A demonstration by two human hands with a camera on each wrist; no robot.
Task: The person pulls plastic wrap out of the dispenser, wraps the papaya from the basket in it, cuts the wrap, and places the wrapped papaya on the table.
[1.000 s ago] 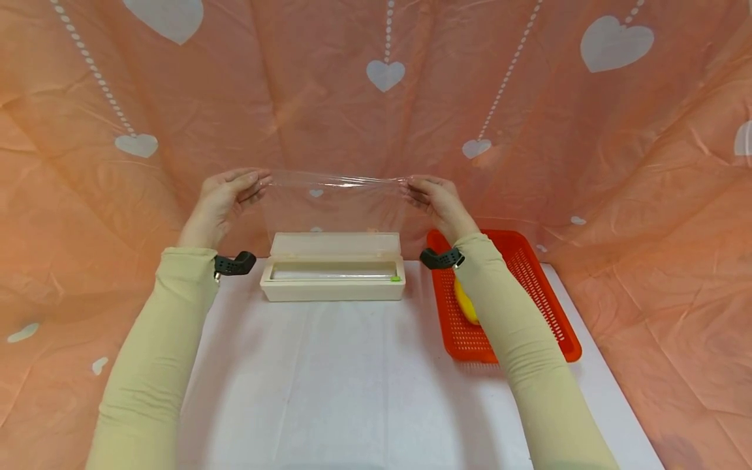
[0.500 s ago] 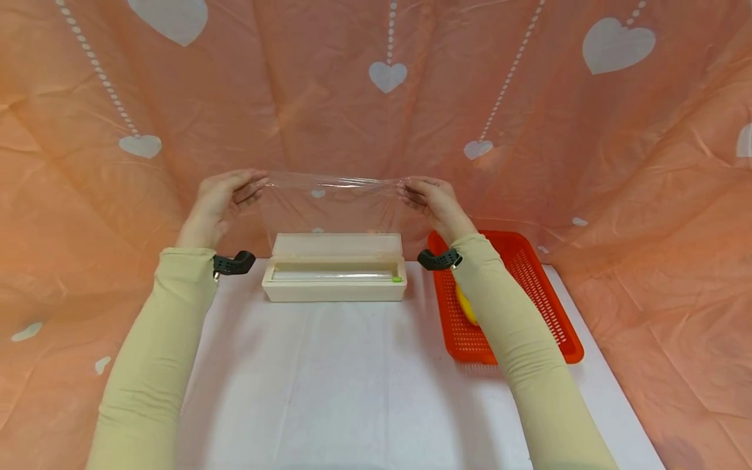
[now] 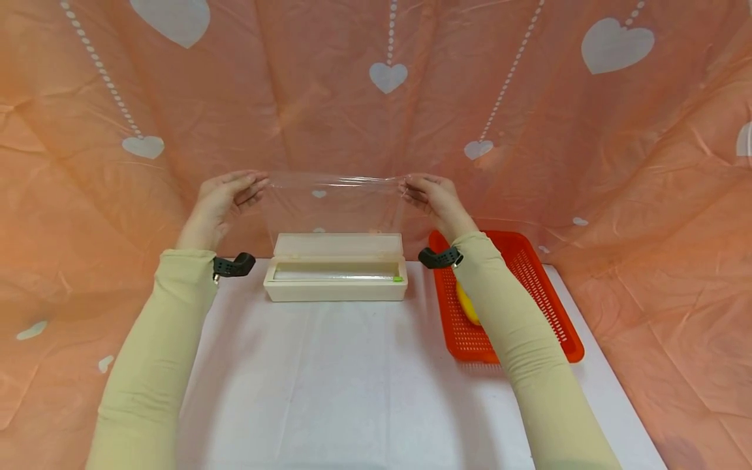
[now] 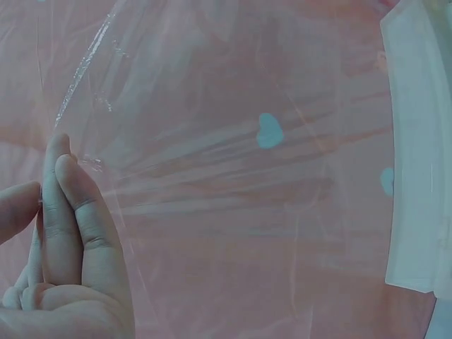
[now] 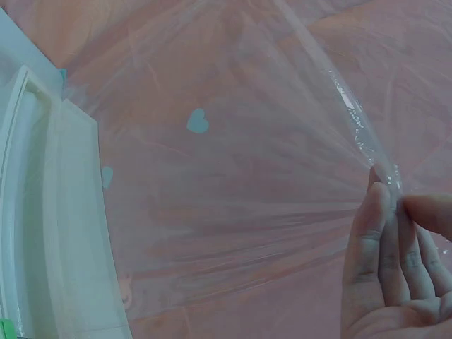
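A clear sheet of plastic wrap is stretched taut between both hands, its gathered top edge shining. My left hand pinches one corner between thumb and fingers; in the left wrist view creases fan out from those fingertips. The opposite corner is pinched by my right hand, also seen in the right wrist view with the bunched film running into its fingers. Below the sheet stands a cream wrap dispenser box, lid raised, with the roll inside and a green slide cutter at the right end.
A red plastic basket stands on the right of the white table, partly under my right forearm. Something yellow lies in it, half hidden by the sleeve. An orange curtain with white hearts hangs behind and at both sides.
Almost nothing differs. Both hands keep their hold on the plastic wrap at nearly the same height, and the view has shifted very slightly.
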